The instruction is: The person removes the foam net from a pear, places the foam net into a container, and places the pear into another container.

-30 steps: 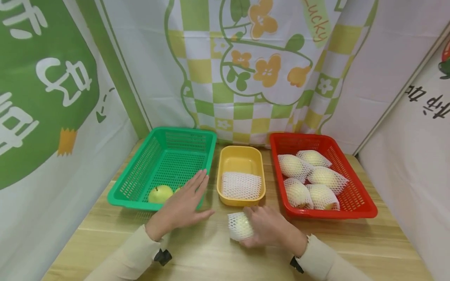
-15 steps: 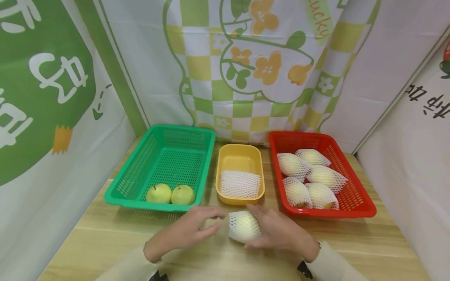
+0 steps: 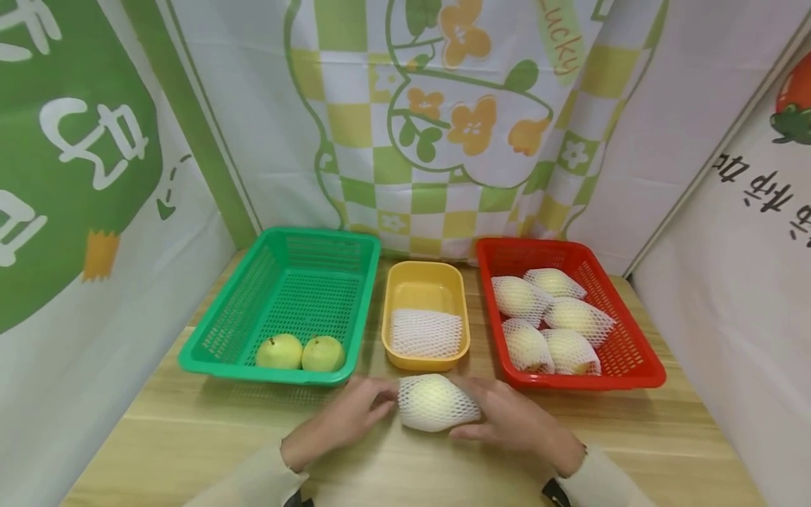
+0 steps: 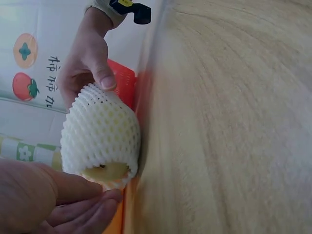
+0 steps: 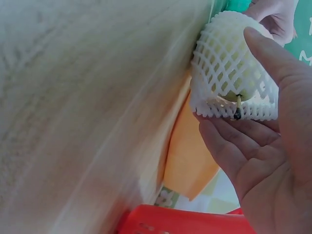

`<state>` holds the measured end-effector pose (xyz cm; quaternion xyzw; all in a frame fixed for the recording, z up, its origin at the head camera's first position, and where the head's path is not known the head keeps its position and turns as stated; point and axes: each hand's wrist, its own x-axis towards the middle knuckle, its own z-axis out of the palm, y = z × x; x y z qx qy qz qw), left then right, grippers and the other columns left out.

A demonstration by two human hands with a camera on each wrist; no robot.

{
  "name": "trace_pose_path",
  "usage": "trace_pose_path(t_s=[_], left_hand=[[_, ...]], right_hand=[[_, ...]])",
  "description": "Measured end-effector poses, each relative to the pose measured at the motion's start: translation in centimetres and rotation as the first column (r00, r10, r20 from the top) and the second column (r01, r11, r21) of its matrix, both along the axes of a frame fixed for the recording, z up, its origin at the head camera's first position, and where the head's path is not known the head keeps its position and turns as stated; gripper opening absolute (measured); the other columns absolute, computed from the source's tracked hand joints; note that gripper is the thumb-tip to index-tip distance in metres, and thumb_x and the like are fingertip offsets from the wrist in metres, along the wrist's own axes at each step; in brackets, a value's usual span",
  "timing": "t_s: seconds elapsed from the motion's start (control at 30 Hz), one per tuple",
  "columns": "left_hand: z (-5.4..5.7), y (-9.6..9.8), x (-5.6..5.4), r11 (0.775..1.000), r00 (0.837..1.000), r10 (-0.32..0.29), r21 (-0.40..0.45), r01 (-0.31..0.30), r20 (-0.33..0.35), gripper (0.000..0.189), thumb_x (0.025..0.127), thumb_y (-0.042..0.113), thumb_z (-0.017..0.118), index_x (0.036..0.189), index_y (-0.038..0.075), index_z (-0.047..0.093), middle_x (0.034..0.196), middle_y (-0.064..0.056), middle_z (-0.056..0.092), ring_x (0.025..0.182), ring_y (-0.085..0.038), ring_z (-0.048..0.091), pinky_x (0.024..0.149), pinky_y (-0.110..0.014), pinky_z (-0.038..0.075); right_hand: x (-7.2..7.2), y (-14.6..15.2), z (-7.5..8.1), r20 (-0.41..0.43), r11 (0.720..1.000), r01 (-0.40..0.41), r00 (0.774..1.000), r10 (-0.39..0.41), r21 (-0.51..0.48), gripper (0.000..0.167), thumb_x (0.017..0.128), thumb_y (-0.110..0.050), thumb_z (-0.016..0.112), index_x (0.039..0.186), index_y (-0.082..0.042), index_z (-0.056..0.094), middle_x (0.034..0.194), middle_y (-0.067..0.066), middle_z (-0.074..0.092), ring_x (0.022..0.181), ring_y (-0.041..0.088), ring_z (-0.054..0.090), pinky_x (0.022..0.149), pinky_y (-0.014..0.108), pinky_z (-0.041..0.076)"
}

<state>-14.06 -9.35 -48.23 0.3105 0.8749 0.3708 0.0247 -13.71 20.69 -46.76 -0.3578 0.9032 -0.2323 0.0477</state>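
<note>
A pear in a white foam net (image 3: 434,403) lies between my hands, just above or on the table in front of the yellow tub. My left hand (image 3: 348,419) is at its left end, with thumb and fingertips pinching the net's edge (image 4: 117,183) in the left wrist view. At the other end my right hand (image 3: 507,419) holds the netted pear, thumb on the near side and fingers beyond. The right wrist view shows the pear's stem (image 5: 238,108) inside the net's open end. Most left fingertips are hidden in the head view.
The green basket (image 3: 228,310) at the left holds two bare pears (image 3: 300,353). Flat foam nets (image 3: 426,333) lie in the yellow tub (image 3: 425,362) in the middle. Several netted pears (image 3: 550,320) sit in the red basket (image 3: 624,338) at the right. A printed curtain hangs behind.
My left hand has come away from beside the green basket, down and right to the netted pear. The right hand has shifted slightly right, and the pear now lies between both hands.
</note>
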Motion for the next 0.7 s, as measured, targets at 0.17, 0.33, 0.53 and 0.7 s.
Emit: trace_pose_path(t_s=[0.17,0.33,0.53,0.7], left_hand=[[-0.3,0.7,-0.3,1.000,1.000,0.000,0.025,0.000,0.007,0.029,0.093,0.001,0.074,0.122,0.005,0.074,0.120,-0.011,0.078,0.109,-0.024,0.077,0.095,-0.033,0.064],[-0.3,1.1,-0.4,0.997,0.997,-0.075,0.011,0.075,-0.007,0.049,0.088,0.006,0.081,0.135,0.004,0.068,0.130,-0.012,0.074,0.117,-0.026,0.073,0.100,-0.036,0.062],[-0.1,1.9,-0.5,0.989,0.989,-0.136,-0.069,0.132,-0.060,0.069,0.080,0.015,0.088,0.142,0.006,0.060,0.143,-0.012,0.068,0.132,-0.029,0.065,0.115,-0.044,0.053],[-0.2,3.1,-0.5,0.988,0.992,-0.121,-0.095,0.118,-0.030,0.076,0.078,0.015,0.089,0.144,0.003,0.055,0.149,-0.018,0.061,0.137,-0.033,0.061,0.117,-0.047,0.050]], right_hand=[[-0.3,0.2,-0.5,-0.012,0.998,-0.020,1.000,0.020,-0.058,0.070,0.092,-0.041,0.082,0.150,-0.012,0.057,0.140,-0.002,0.069,0.118,0.009,0.069,0.102,0.037,0.061],[-0.3,0.2,-0.9,-0.001,0.996,-0.039,0.999,0.039,-0.084,0.068,0.093,-0.045,0.078,0.149,-0.012,0.059,0.136,-0.003,0.071,0.115,0.007,0.069,0.099,0.035,0.062],[-0.3,0.3,-1.1,-0.016,0.993,-0.032,0.999,0.030,-0.110,0.064,0.094,-0.044,0.078,0.146,-0.012,0.061,0.125,-0.006,0.075,0.105,0.002,0.069,0.091,0.027,0.063],[-0.3,0.0,-1.0,-0.016,0.996,-0.007,1.000,0.006,-0.087,0.061,0.096,-0.049,0.074,0.144,-0.013,0.063,0.123,-0.008,0.075,0.104,0.000,0.068,0.090,0.025,0.062]])
